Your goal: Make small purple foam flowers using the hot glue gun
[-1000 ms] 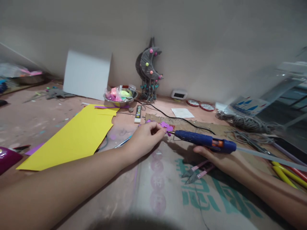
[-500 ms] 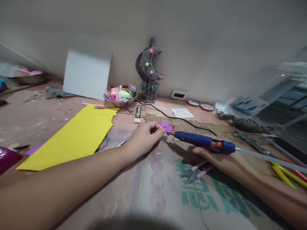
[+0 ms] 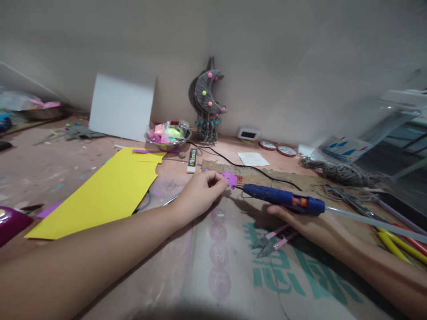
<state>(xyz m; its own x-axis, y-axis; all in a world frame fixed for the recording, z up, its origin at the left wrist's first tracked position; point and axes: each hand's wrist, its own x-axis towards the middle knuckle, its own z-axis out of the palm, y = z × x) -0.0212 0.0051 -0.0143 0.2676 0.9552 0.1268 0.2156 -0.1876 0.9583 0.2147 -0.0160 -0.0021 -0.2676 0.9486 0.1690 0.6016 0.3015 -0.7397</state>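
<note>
My left hand (image 3: 200,193) pinches a small purple paper cut-out (image 3: 231,178) over a strip of brown cardboard (image 3: 287,178). My right hand (image 3: 300,221) grips a blue hot glue gun (image 3: 283,198), held flat with a clear glue stick out its back. The gun's metal tip touches the right edge of the purple piece. Small pink-handled snips (image 3: 271,240) lie on the printed plastic sheet just under my right wrist.
A yellow paper sheet (image 3: 106,191) lies at left, a steel bowl of coloured bits (image 3: 167,135) and a crescent-moon ornament (image 3: 205,102) at the back wall. A black cord (image 3: 233,164) runs across the cardboard. Twine (image 3: 336,171) and yellow and red sticks (image 3: 400,244) lie at right.
Both hands stay almost still. The purple piece has lifted slightly and the glue gun's tip remains against it.
</note>
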